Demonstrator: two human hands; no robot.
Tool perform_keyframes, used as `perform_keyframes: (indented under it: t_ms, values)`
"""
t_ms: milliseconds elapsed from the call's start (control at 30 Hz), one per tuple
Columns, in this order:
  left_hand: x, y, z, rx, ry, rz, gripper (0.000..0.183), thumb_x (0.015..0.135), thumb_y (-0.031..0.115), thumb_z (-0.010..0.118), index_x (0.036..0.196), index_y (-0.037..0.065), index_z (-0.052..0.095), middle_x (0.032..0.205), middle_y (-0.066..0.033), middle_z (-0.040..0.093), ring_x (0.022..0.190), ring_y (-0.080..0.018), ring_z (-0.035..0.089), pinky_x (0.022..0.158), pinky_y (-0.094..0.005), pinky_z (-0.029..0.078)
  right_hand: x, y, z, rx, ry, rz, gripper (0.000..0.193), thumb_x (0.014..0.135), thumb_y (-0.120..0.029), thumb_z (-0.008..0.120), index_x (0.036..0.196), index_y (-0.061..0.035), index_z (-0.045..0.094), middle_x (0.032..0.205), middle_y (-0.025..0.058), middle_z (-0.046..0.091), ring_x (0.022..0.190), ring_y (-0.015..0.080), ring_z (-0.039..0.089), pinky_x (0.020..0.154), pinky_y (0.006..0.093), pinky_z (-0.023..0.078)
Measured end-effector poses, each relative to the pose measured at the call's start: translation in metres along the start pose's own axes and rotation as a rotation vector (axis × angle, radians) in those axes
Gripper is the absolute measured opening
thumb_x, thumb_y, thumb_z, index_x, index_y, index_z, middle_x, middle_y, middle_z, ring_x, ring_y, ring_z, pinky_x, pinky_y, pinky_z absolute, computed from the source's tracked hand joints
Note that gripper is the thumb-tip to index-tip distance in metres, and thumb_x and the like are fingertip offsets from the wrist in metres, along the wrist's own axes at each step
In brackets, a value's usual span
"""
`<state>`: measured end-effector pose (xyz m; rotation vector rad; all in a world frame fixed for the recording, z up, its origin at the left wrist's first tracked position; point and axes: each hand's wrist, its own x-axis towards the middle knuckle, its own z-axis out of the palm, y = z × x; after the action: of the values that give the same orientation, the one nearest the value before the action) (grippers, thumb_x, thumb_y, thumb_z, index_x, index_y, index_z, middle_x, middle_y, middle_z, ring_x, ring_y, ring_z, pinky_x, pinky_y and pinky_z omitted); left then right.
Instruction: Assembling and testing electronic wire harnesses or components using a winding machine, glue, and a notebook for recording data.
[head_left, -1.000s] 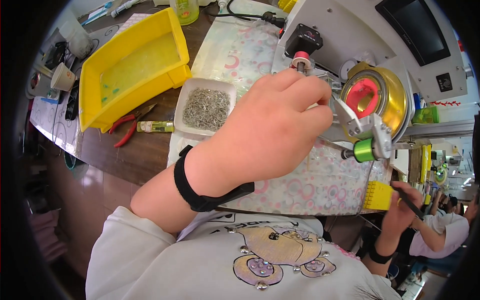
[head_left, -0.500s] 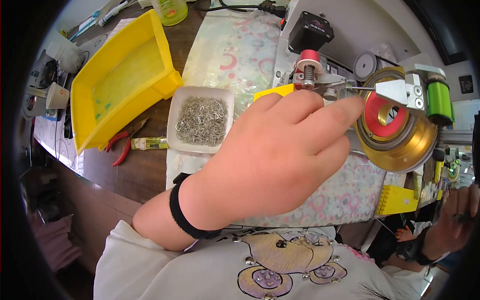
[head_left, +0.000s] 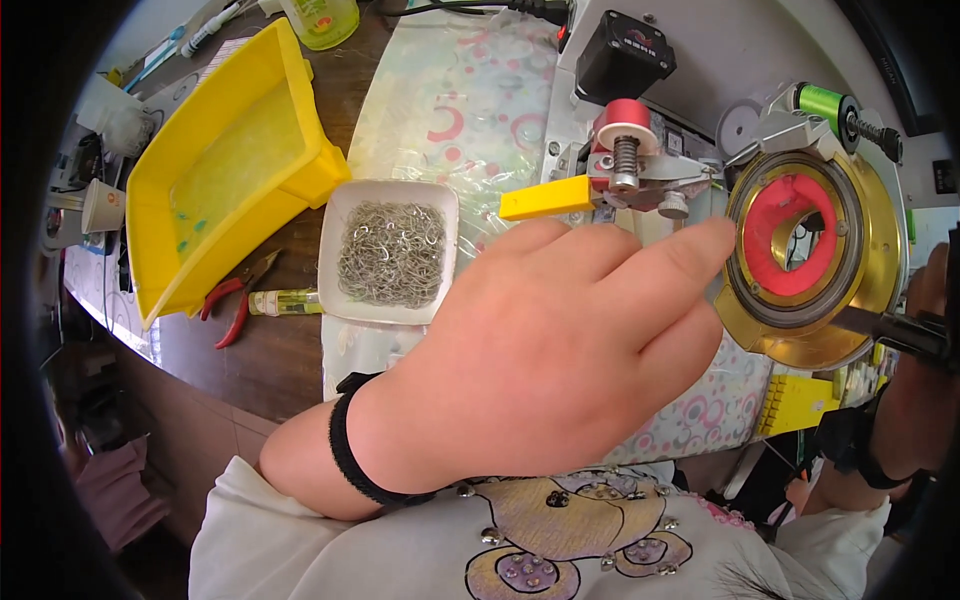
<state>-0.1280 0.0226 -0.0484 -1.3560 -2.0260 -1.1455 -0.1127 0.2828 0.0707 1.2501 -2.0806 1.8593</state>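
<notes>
My left hand (head_left: 560, 340), back upward with a black band at the wrist, reaches across the middle. Its fingers are curled and pressed together at the left rim of a gold ring-shaped winding head (head_left: 870, 330); whatever they pinch is hidden. A red-wrapped ring (head_left: 765, 240) sits inside the head. At the far right edge my right hand (head_left: 932, 285), dark and partly cut off, is closed round a black handle (head_left: 900, 332) that reaches the ring's lower right. A green thread spool (head_left: 828, 105) sits at the head's top.
A white dish (head_left: 333, 270) of small metal hooks stands left of my hand. Beyond it are a yellow bin (head_left: 140, 240), red-handled pliers (head_left: 232, 325) and a yellow-green tube (head_left: 285, 303). A yellow block (head_left: 546, 198), red spool (head_left: 627, 115) and black motor box (head_left: 628, 58) stand behind.
The green spool has swung from the winding head's right side up to its top. My right hand has risen along the right edge. My left hand keeps its grip; the view has shifted slightly.
</notes>
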Motion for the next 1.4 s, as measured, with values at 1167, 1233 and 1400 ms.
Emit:
perform_keyframes:
  t_ms: [1167, 1233, 1400]
  values:
    - [-0.003, 0.002, -0.001, -0.3, 0.038, -0.126, 0.02, 0.061, -0.007, 0.057, 0.08, -0.002, 0.054, 0.091, -0.0136, 0.055, 0.067, -0.0272, 0.055, 0.056, -0.0324, 0.046, -0.017, -0.018, -0.011, -0.328, -0.212, 0.478, 0.018, 0.073, -0.007, 0.062, 0.082, -0.0007, 0.048, 0.084, 0.0195, 0.05, 0.069, 0.0255, 0.057, 0.059, 0.0295, 0.048]
    - [-0.005, 0.001, 0.0, -0.288, 0.038, -0.13, 0.019, 0.061, -0.006, 0.057, 0.08, -0.002, 0.054, 0.091, -0.0138, 0.055, 0.067, -0.0276, 0.055, 0.057, -0.0331, 0.046, -0.021, -0.017, -0.009, -0.337, -0.224, 0.499, 0.018, 0.072, -0.006, 0.062, 0.081, -0.001, 0.048, 0.083, 0.0185, 0.05, 0.069, 0.0253, 0.057, 0.059, 0.0295, 0.047]
    - [-0.001, 0.002, 0.002, -0.327, 0.066, -0.11, 0.018, 0.061, -0.006, 0.056, 0.079, -0.001, 0.054, 0.09, -0.0141, 0.055, 0.067, -0.0288, 0.054, 0.057, -0.0349, 0.045, -0.03, -0.031, -0.024, -0.408, -0.232, 0.57, 0.017, 0.07, -0.005, 0.063, 0.079, -0.0017, 0.048, 0.079, 0.0158, 0.051, 0.068, 0.0249, 0.056, 0.059, 0.0295, 0.046]
